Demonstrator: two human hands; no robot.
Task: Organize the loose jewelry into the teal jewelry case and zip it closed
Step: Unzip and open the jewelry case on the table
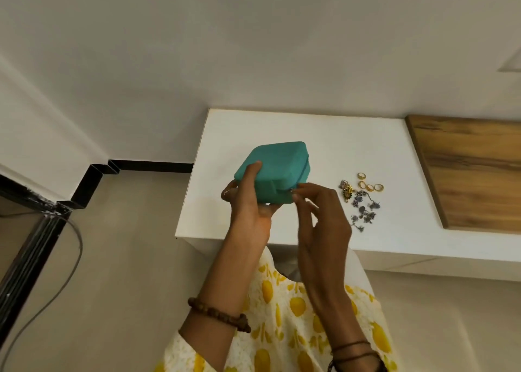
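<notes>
head view: left hand (251, 211) fingers grip the closed teal jewelry case (275, 170), lifted above the white worktop (352, 146); right hand (318, 216) fingers pinch its zipper seam. loose jewelry (362, 199) lies right of those fingers.

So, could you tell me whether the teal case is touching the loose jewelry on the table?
Apart. The head view shows the teal case held up in the left hand, with bare white table between it and the jewelry.

- My jewelry case (277, 168): solid teal.
- Rings (369, 184): gold.
- Earrings (363, 209): dark silver.
- Table (324, 135): white.
- Board (473, 171): brown woodgrain.
- My garment (284, 315): white, yellow print.
</notes>
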